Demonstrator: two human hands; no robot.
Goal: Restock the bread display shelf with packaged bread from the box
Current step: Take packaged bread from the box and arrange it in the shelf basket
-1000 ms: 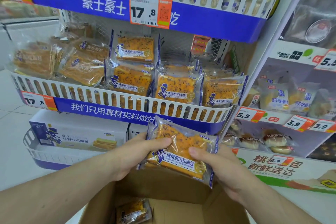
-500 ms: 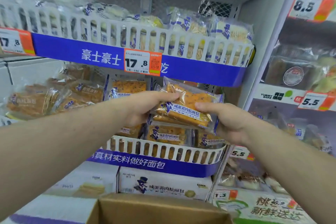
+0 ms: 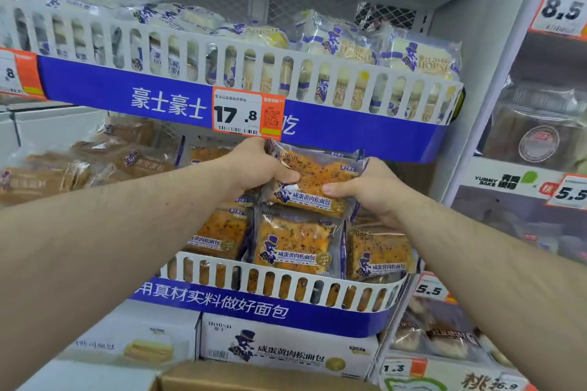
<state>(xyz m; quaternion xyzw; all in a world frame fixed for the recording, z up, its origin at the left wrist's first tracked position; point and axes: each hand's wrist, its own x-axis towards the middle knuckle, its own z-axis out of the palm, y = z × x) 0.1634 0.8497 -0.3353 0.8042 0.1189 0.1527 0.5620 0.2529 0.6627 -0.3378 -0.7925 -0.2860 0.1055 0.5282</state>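
Packaged bread (image 3: 313,182): clear wrapper with purple trim, orange-brown loaf flecked dark, white label band with top-hat figure logo. It was held tilted, label facing the camera, at the back of the middle display shelf (image 3: 286,287), above a front row of 3 matching packs (image 3: 295,246). The shelf had a white slotted rail over a blue strip. Box (image 3: 254,378): brown cardboard, only its top edge in view at the bottom.

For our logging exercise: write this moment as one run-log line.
step: placing | item: bread packet | left hand: grips it | right hand: grips it | place: above middle shelf rear row
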